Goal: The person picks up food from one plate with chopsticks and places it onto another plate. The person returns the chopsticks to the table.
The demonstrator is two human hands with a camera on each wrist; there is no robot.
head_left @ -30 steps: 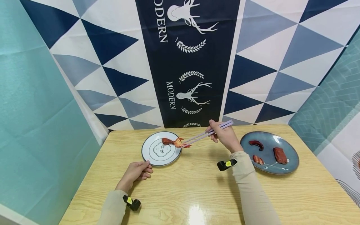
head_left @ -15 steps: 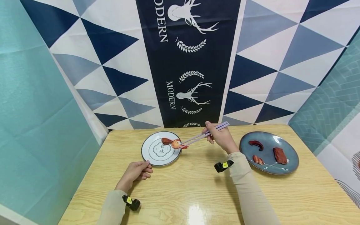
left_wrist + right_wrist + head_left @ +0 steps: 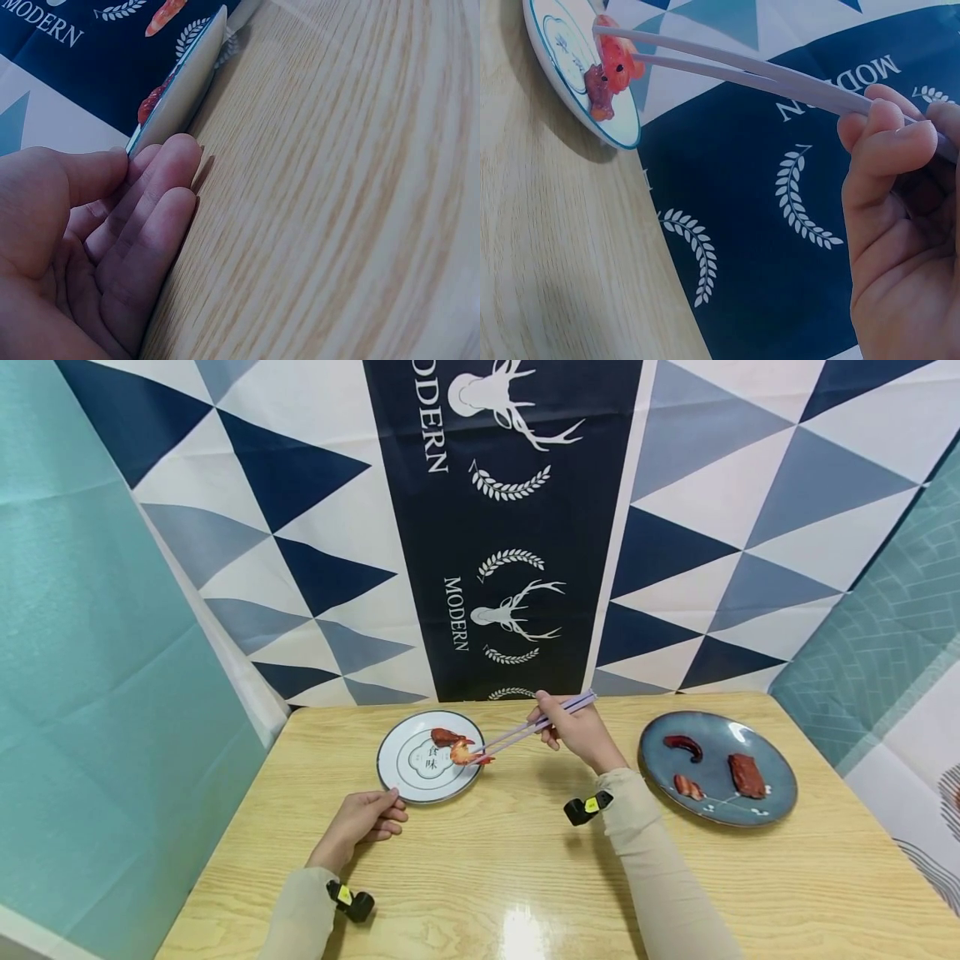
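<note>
My right hand (image 3: 581,735) grips a pair of pale purple chopsticks (image 3: 810,90). Between their tips is a cooked shrimp (image 3: 462,753), orange-red with a red tail, over the right part of a small white plate (image 3: 401,770). Whether the shrimp touches the plate I cannot tell. A brown-red drumstick (image 3: 442,737) lies on that plate, just behind the shrimp. At the plate's near rim my left hand (image 3: 365,818) pinches the edge, thumb at the rim and fingers below; the left wrist view (image 3: 112,217) shows the plate edge-on.
To the right stands a large blue-grey plate (image 3: 652,752) bearing a dark red curved piece (image 3: 686,746), a small striped piece (image 3: 687,787) and a brown-red meat slab (image 3: 747,775). Beneath everything is a wooden table (image 3: 480,868); a patterned cloth (image 3: 517,527) hangs behind it.
My right hand has moved left and slightly nearer, bringing the chopsticks and shrimp from the white plate's right edge further over it. The left hand stays at the rim.
</note>
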